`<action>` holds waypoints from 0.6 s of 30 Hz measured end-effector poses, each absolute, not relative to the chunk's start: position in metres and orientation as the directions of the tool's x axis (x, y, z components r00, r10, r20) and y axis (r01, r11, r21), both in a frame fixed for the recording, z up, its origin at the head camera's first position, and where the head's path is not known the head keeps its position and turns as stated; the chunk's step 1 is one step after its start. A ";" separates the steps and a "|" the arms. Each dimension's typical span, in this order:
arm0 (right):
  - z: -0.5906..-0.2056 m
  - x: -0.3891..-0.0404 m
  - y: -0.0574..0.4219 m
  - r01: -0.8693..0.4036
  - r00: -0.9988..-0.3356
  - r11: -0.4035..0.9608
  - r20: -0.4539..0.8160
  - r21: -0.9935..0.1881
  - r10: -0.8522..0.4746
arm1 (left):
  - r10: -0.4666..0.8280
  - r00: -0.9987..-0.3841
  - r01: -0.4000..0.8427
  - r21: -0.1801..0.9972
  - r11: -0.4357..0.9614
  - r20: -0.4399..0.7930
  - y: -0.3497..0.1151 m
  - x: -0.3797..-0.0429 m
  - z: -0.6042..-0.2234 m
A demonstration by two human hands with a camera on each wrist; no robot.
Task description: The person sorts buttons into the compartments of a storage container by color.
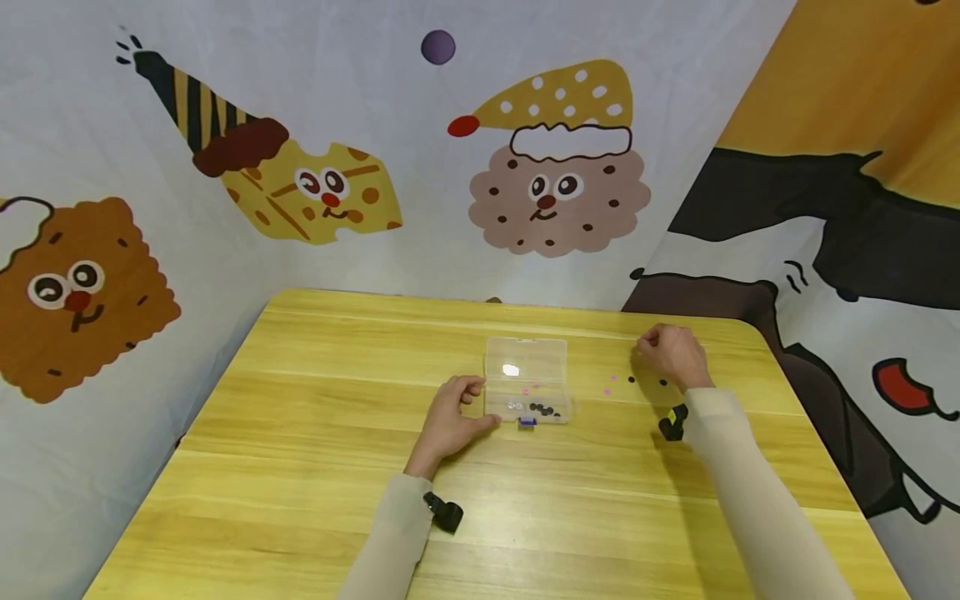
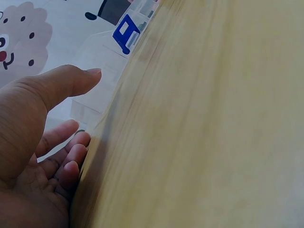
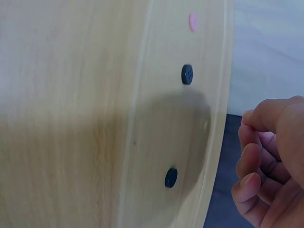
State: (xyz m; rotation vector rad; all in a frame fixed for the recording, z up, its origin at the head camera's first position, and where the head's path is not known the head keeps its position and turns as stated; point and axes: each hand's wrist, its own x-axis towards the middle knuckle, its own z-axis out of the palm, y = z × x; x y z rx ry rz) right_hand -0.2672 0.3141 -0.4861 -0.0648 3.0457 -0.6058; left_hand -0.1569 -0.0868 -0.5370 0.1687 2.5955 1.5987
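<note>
A clear plastic box with its lid raised stands on the table, its front latch blue. Several black buttons, white ones and pink ones sit inside. At the box's left side is my left hand, thumb by the front corner and loosely bent fingers by the back; firm contact cannot be made out. My right hand is raised above the table at the right, thumb and forefinger pinching what looks like a pink button, mostly hidden by the fingertips.
Between the box and my right hand lie loose buttons: a black button, another black button and pink ones. The wooden table meets a cartoon-printed cloth along its back edge.
</note>
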 end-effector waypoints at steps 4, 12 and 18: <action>-0.486 -0.264 0.311 -0.056 -0.998 0.918 0.010 -0.394 -0.057 | 0.140 -0.990 0.048 0.894 0.446 -0.016 -0.087 -0.157 -0.537; -0.482 -0.255 0.302 -0.087 -0.996 0.897 0.047 -0.434 -0.074 | 0.141 -0.990 0.050 0.891 0.451 -0.016 -0.086 -0.157 -0.538; -0.478 -0.247 0.293 -0.098 -0.995 0.882 0.052 -0.460 -0.083 | 0.139 -0.990 0.052 0.890 0.454 -0.013 -0.087 -0.157 -0.537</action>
